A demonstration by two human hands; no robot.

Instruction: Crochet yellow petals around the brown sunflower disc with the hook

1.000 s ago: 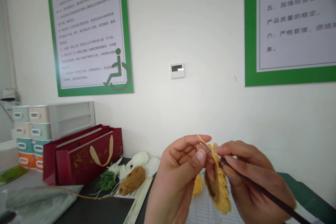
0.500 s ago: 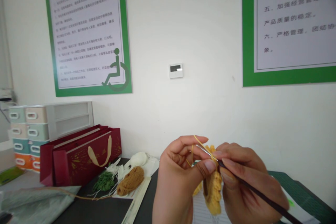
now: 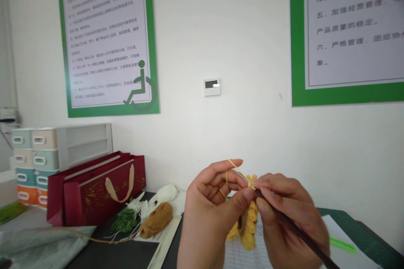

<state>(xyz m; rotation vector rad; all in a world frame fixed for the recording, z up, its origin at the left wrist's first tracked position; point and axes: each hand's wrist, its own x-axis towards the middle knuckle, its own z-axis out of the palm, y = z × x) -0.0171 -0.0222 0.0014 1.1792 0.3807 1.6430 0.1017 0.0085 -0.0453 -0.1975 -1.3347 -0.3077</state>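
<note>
A yellow crocheted piece (image 3: 248, 229) with a bumpy edge hangs between my hands. My left hand (image 3: 210, 214) pinches its top with the thumb, and yellow yarn (image 3: 234, 164) runs over the raised index finger. In my right hand (image 3: 290, 210) is a crochet hook (image 3: 293, 228) with a dark handle and a silver tip. Its tip points up and left, through or beside a loop at the top of the piece. Fingers partly cover where hook and stitches meet. Beneath the hands lies a lined sheet of paper (image 3: 261, 246).
To the left stand dark red gift bags (image 3: 104, 189) and a drawer unit (image 3: 88, 141). Brown yarn (image 3: 157, 220), green yarn (image 3: 125, 220) and a white ball (image 3: 166, 192) lie near a ruler (image 3: 166, 241). A green cutting mat (image 3: 356, 235) and a bright green clip-like item (image 3: 343, 244) are at right.
Both hands, with the hook and yellow piece, have shifted slightly left in view. The right hand has turned a little, and more of the bright green item shows.
</note>
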